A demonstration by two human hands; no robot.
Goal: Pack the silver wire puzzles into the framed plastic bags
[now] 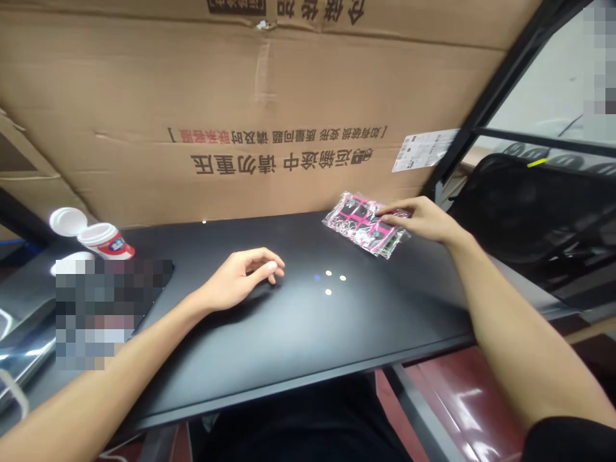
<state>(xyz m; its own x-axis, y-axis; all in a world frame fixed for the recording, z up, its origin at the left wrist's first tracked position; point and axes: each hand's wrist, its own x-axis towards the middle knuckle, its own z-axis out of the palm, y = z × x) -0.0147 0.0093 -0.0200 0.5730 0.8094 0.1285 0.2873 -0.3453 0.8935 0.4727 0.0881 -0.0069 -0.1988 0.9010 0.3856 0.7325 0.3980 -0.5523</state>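
My right hand (pixel 423 215) is at the right end of a clear plastic packet (pixel 359 221) with a pink and black printed pattern. Its thumb and index finger come close together on the packet, while the other fingers are mostly hidden. Over the middle of the black table (pixel 289 340), my left hand (pixel 245 274) hangs with its fingers loosely curled and the thumb apart, holding nothing visible. Between the hands lie three small pale round pieces (pixel 328 292) and a small blue one (pixel 317 278).
A large cardboard sheet (pixel 289 83) stands along the table's back edge. At left are a white and red tub (pixel 106 240) with its lid flipped up and a blurred-out dark object (pixel 115 301). A black chair (pixel 514 212) stands beyond the right side.
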